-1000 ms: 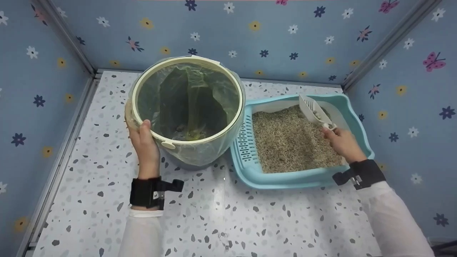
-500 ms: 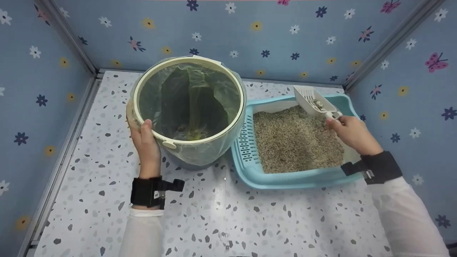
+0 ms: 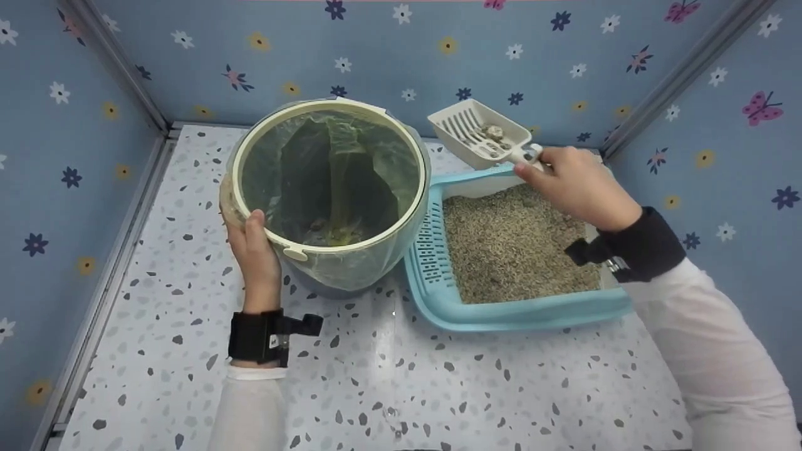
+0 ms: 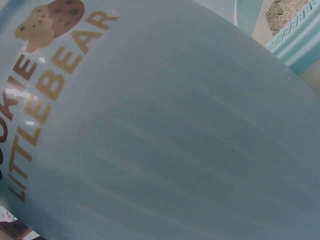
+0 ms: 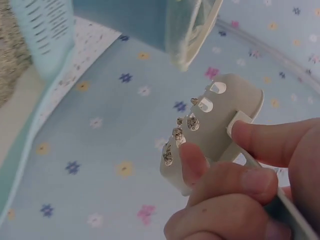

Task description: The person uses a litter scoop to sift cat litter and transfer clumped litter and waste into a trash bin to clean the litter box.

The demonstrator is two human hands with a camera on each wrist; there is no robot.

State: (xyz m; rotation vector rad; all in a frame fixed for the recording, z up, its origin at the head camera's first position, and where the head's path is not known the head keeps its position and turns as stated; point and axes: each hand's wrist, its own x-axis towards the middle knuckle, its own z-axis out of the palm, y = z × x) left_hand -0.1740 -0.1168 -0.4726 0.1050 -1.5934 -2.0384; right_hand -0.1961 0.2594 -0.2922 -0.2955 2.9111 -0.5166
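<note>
- Head view: your right hand gripped the handle of the white slotted scoop, which hung in the air past the far left corner of the litter tray and just right of the bin. A few clumps sat in the scoop, not yet tipped out, so I judged the load sifted and lifted, with the dump into the bin left to do.
- Head view: your left hand held the bin by its near left rim, thumb laid along the edge. The bin, lined with a clear bag, stood touching the tray's left side. At the bag's bottom lay a small heap, probably scooped waste, though the plastic blurred it.
- Head view: the tray held a bed of grey-brown litter filling most of it.
- Left wrist view: only the bin's pale blue wall showed, printed with brown lettering and cookies; a corner of the tray peeked in at top right. Your fingers were out of frame here.
- Right wrist view: your fingers and thumb pinched the scoop near its handle, seen from below. Small clumps showed through the slots. The bin's rim hung upper left, close by but apart.
</note>
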